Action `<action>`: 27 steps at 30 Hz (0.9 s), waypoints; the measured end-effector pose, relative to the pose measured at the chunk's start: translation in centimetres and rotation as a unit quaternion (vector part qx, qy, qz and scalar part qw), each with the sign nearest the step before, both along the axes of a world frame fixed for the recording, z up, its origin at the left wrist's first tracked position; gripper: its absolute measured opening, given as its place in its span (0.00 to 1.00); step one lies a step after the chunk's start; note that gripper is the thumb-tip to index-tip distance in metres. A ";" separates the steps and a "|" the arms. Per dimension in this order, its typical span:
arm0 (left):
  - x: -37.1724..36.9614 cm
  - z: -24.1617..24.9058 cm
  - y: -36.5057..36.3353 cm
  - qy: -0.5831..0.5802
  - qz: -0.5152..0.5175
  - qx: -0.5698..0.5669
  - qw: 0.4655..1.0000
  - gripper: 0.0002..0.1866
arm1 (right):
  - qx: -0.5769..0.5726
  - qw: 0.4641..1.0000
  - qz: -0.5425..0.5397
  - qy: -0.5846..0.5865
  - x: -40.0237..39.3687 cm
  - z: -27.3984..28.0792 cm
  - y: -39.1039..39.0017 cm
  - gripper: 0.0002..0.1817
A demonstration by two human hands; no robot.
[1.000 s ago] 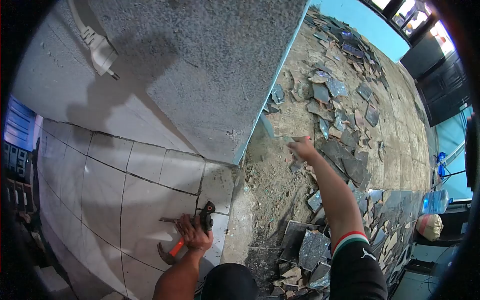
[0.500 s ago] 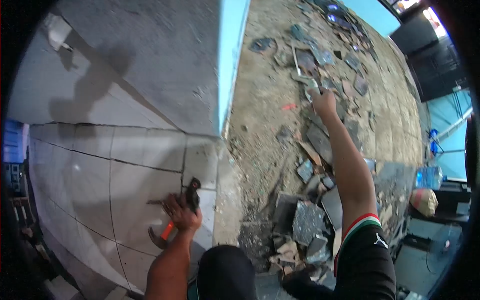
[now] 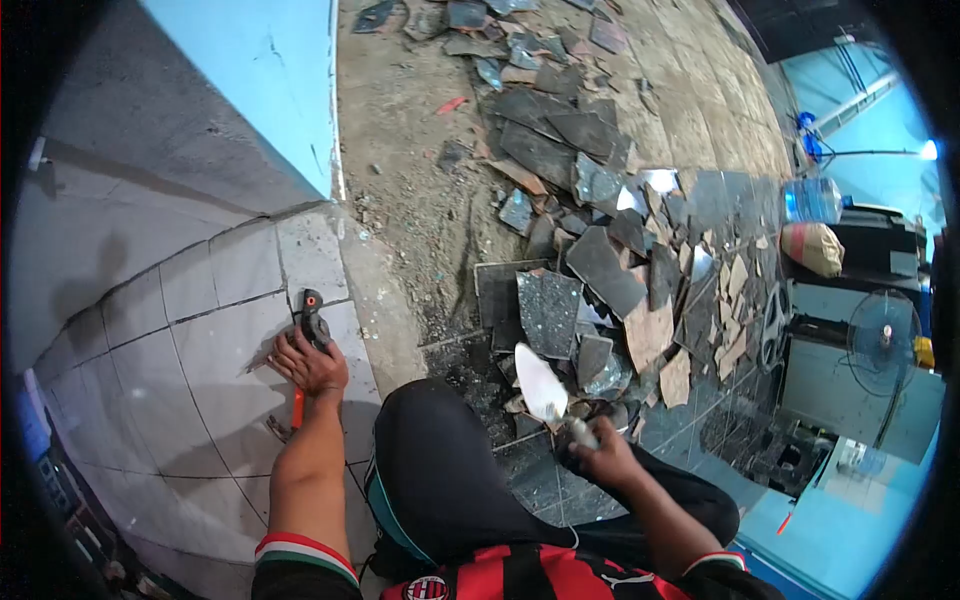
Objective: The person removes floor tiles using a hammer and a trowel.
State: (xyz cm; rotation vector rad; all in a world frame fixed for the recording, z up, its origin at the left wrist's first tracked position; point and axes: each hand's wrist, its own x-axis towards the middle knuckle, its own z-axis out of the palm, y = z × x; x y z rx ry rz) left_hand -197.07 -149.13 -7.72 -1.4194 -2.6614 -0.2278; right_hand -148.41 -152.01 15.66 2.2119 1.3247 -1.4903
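On the pale tiled surface, my left hand [image 3: 310, 366] rests with its fingers closed around a black tool [image 3: 314, 322]. Partly hidden by that wrist and forearm lies a hammer with an orange handle [image 3: 297, 408]. My right hand [image 3: 606, 456] grips the handle of a trowel [image 3: 541, 384], whose pale, leaf-shaped blade points up and left over the edge of the broken tiles. A speckled tile piece [image 3: 548, 312] lies just beyond the blade.
Broken dark tiles [image 3: 603, 265] are heaped on the floor. A small red piece [image 3: 451, 105] lies in the rubble. At the right are a water bottle [image 3: 812, 200], a sack [image 3: 812, 248] and a fan [image 3: 884, 342]. A blue wall corner [image 3: 270, 80] stands at upper left.
My right hand has come back from the far rubble toward my body, with the trowel now plainly in view. My left hand remains at the black tool. The view has shifted.
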 end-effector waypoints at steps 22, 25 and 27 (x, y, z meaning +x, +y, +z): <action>-0.2 -0.6 -0.6 -0.016 0.016 0.009 1.000 0.39 | 0.107 0.994 0.023 0.031 -6.7 0.5 26.3 0.13; -0.1 -0.4 -0.2 -0.023 0.000 0.033 0.999 0.39 | 0.158 0.983 -0.012 0.096 -6.9 -3.1 36.7 0.17; -0.6 -1.7 -0.8 0.006 -0.010 0.021 1.000 0.39 | 0.290 0.956 0.042 0.019 -9.1 -5.0 42.6 0.22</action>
